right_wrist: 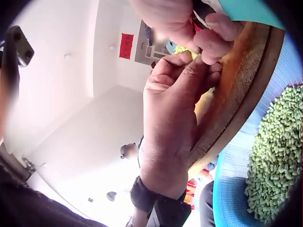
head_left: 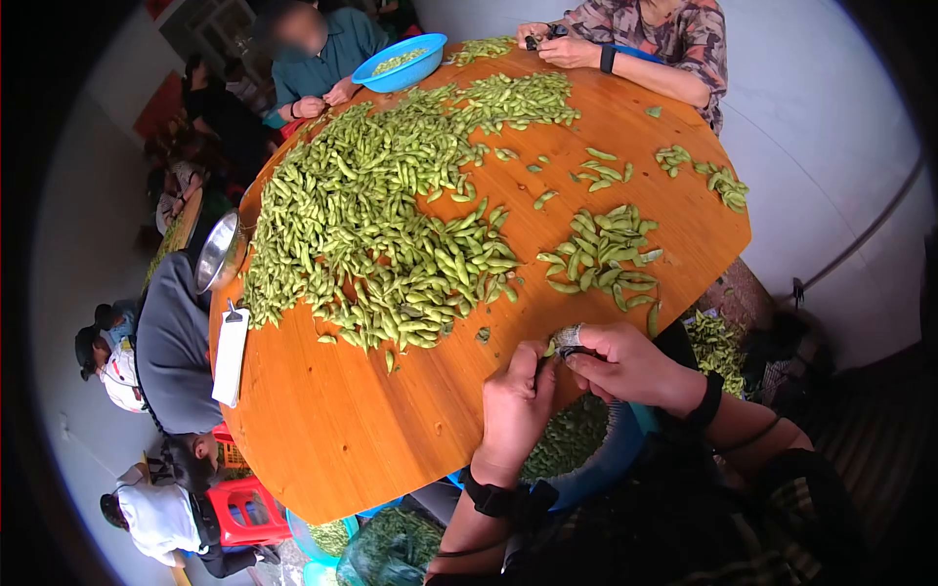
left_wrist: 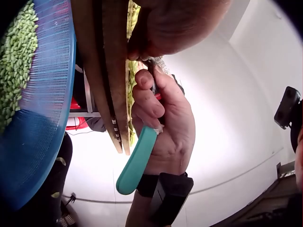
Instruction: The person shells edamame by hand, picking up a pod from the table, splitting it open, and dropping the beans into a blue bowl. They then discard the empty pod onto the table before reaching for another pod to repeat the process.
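Many shelled beans (right_wrist: 279, 156) lie loose in the blue basket (left_wrist: 57, 47) at six o'clock of where I work, so I judge a fair share done. My left fingers (right_wrist: 189, 75) pinch one pod (head_left: 549, 349); my right fingers (left_wrist: 149, 101) curl round a teal-handled tool (left_wrist: 137, 163). Plenty is left on the surface (head_left: 332, 420): a small pile (head_left: 601, 249) at one o'clock, then a far bigger heap (head_left: 352, 215) from ten to twelve. The pinched pod shows only as a yellow-green sliver, too hidden to tell whether it is split. Pods in the heap look plump, slightly curved and light green.
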Tool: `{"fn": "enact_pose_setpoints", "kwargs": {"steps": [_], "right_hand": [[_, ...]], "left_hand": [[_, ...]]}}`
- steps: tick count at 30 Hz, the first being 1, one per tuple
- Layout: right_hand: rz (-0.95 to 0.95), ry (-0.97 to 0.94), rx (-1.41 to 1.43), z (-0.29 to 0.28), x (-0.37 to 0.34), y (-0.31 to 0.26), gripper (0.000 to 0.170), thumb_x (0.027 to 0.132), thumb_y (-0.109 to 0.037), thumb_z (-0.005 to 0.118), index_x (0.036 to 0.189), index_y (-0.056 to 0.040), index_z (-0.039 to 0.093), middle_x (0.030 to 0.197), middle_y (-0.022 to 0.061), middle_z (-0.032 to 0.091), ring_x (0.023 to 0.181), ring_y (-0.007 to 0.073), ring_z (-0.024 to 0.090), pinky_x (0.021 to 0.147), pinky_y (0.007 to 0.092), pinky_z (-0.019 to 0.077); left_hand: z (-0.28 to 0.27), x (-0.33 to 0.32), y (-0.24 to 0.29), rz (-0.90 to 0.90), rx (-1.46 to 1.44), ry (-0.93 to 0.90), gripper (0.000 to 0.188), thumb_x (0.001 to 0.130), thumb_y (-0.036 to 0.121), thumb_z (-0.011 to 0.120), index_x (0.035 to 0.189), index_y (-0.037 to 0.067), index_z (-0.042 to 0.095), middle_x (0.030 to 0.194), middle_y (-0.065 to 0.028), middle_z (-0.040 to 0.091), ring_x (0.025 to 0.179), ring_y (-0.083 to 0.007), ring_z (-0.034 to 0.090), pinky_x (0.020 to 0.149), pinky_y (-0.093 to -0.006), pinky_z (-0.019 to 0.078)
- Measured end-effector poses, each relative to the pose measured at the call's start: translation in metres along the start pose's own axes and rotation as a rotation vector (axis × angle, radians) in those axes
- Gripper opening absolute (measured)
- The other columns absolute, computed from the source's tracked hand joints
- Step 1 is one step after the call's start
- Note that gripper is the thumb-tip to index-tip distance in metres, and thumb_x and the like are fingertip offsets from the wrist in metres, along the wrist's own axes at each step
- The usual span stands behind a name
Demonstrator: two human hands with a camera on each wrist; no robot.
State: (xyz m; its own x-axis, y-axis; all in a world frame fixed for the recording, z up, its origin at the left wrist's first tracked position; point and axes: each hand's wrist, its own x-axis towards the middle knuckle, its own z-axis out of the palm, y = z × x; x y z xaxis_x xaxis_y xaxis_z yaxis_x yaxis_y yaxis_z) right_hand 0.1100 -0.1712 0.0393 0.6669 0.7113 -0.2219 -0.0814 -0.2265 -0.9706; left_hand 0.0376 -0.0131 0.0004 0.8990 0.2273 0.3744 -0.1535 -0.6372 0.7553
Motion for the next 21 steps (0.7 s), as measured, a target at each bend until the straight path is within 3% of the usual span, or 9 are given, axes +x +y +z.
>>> {"fn": "enact_pose_setpoints", "kwargs": {"steps": [8,11,13,17,19,21], "right_hand": [[-0.094,0.062,0.018,0.005,0.007,0.017,0.008,0.094,-0.007,0.05,0.092,-0.0026,0.056,0.063,-0.0015,0.051,0.053,0.0036,0.047,0.046,0.0236,0.0382],[-0.041,0.02,0.083,0.004,0.006,0.008,0.009,0.094,-0.007,0.05,0.093,-0.0025,0.057,0.064,-0.0015,0.052,0.052,0.0038,0.048,0.046,0.0229,0.0385],[-0.028,0.025,0.086,0.006,0.006,0.007,0.009,0.094,-0.007,0.05,0.094,-0.0021,0.057,0.065,-0.0011,0.053,0.051,0.004,0.048,0.046,0.0226,0.0392],[-0.114,0.058,0.059,0.013,0.004,0.007,0.009,0.093,-0.006,0.051,0.096,-0.0003,0.058,0.068,0.0006,0.056,0.051,0.0057,0.053,0.045,0.0225,0.0423],[-0.124,0.076,0.064,0.018,0.001,0.009,0.009,0.093,-0.006,0.052,0.095,0.0003,0.058,0.068,0.0012,0.057,0.051,0.0063,0.055,0.046,0.0231,0.0433],[-0.132,0.094,0.066,0.022,-0.001,0.01,0.009,0.092,-0.005,0.052,0.095,0.0009,0.058,0.068,0.0017,0.058,0.052,0.007,0.057,0.046,0.0238,0.0444]], "left_hand": [[-0.002,0.001,-0.005,-0.036,-0.112,-0.029,0.006,0.088,0.002,0.065,0.092,0.0,0.06,0.073,-0.0083,0.066,0.067,-0.0114,0.066,0.061,-0.0256,0.0522],[-0.003,-0.001,-0.009,-0.171,-0.351,-0.105,0.01,0.092,0.004,0.061,0.101,0.001,0.058,0.071,-0.009,0.065,0.065,-0.0162,0.067,0.058,-0.0286,0.052],[-0.006,0.004,-0.007,-0.423,-0.69,-0.167,0.013,0.094,0.004,0.058,0.107,0.0,0.057,0.071,-0.0028,0.064,0.065,-0.0084,0.062,0.058,-0.0248,0.051],[-0.006,0.005,-0.005,-0.416,-0.744,-0.136,0.014,0.095,0.005,0.057,0.108,0.0,0.054,0.071,-0.0023,0.063,0.062,-0.0085,0.06,0.056,-0.0238,0.0495],[-0.011,0.003,-0.003,-0.365,-0.528,-0.216,0.007,0.098,0.004,0.051,0.104,0.002,0.05,0.075,-0.0026,0.061,0.059,-0.0075,0.056,0.054,-0.0204,0.0467],[-0.008,0.001,0.003,-0.306,-0.443,-0.155,0.007,0.095,0.003,0.054,0.099,0.002,0.048,0.072,-0.0043,0.059,0.056,-0.0086,0.052,0.051,-0.0229,0.0432]]}}
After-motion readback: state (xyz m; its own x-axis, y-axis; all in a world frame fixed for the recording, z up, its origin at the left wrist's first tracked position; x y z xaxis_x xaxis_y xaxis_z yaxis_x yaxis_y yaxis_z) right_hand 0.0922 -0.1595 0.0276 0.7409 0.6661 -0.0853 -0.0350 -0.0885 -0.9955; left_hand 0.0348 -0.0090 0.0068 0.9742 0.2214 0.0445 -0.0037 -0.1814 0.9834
